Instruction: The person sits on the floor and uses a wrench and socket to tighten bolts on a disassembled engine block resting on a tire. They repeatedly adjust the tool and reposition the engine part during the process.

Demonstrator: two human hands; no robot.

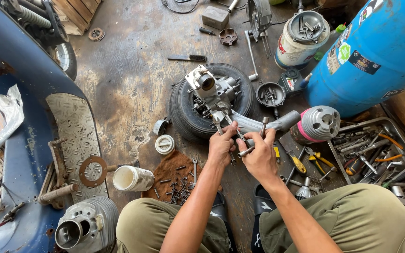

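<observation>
Between the person's knees, over an oil-stained concrete floor (132,79), both hands meet just below an engine assembly (212,91). That assembly is cast grey metal, lumpy and finned, with a round open port on top, and it rests on a small black rubber tyre (183,110) lying flat. The left hand (221,147) is curled, its fingertips pinching at a slim steel part that hangs off the lower edge of the assembly; exactly what it pinches is too small to tell. The right hand (260,157) is closed around a T-shaped socket wrench (254,140) of dull bare steel, whose upright stem pokes up above the fingers while a short bar end sticks out toward the left hand. The wrench sits just beside the left hand's fingertips, close under the engine.

Near the left forearm lies a brown rag (169,171) scattered with small dark bolts and screws. A white plastic cup (132,178) lies on its side next to it. To the right stands a metal tray (348,161) crowded with pliers and spanners, and behind it a ribbed cylinder head (319,122) and a big blue drum (376,51).
</observation>
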